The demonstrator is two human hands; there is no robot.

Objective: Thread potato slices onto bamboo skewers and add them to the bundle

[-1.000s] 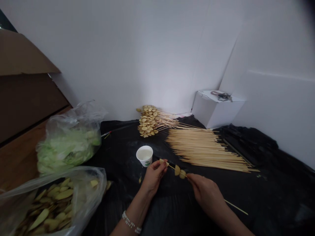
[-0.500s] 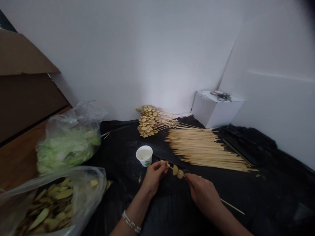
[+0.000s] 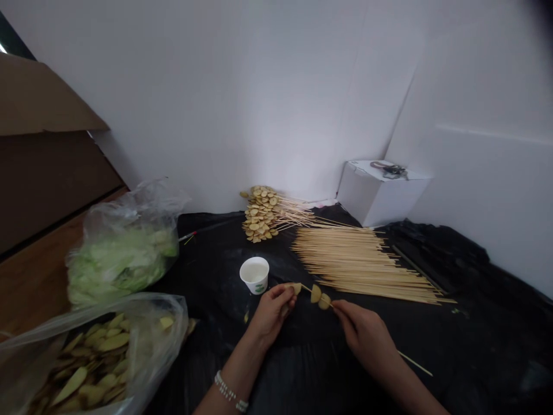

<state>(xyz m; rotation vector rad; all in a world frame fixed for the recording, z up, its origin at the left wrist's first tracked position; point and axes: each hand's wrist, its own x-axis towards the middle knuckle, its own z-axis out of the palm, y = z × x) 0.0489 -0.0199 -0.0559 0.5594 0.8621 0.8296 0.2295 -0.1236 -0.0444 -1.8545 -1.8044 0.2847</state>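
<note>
My right hand (image 3: 367, 331) is closed around a thin wooden skewer (image 3: 415, 364), whose rear end sticks out behind the wrist. Two pale potato slices (image 3: 316, 294) are threaded on it just ahead of those fingers. At the skewer's front tip my left hand (image 3: 273, 308) pinches another potato slice (image 3: 296, 288); whether the tip has pierced that slice I cannot tell. A white paper cup (image 3: 254, 275) stands just beyond the left hand. An open plastic bag (image 3: 175, 340) of potato slices lies to the left.
Loose skewers (image 3: 354, 259) lie in a wide row at the right. Behind the cup rests a pile of filled potato skewers (image 3: 260, 214). A bag of green leafy pieces (image 3: 125, 256) sits at the left, and a white box (image 3: 375, 193) stands against the back wall. Black plastic sheeting (image 3: 207, 259) covers the table.
My right hand has drawn slightly right with the skewer and its two threaded slices. The gap between them and the slice in my left hand looks a little wider.
</note>
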